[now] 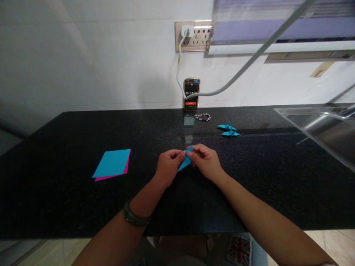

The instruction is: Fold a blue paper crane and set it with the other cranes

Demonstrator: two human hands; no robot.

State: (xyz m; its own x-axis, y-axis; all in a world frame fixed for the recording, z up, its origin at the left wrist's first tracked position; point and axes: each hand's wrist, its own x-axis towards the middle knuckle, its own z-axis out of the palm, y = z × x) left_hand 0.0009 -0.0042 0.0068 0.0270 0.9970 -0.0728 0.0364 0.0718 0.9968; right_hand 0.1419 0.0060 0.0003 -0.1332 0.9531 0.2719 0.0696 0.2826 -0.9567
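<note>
A folded piece of blue origami paper (185, 162) is pinched between both hands, just above the dark countertop. My left hand (168, 164) grips its left edge, thumb on top. From the other side my right hand (205, 159) holds the upper right part, its thumb pressed on the paper near the other thumb. Parts of the folded paper are hidden by the fingers. Off to the left lies a stack of square sheets, a blue sheet (113, 163) over a pink sheet (126, 167). Folded blue paper cranes (230, 133) sit farther back on the right.
A phone (192, 94) showing a timer leans on the wall, with a beaded bracelet (203, 117) beside it. A grey cable (249, 64) hangs across the view. The wall socket (194, 36) holds a plug. A metal sink (327, 129) is at the right; the black countertop (69, 207) ends near my body.
</note>
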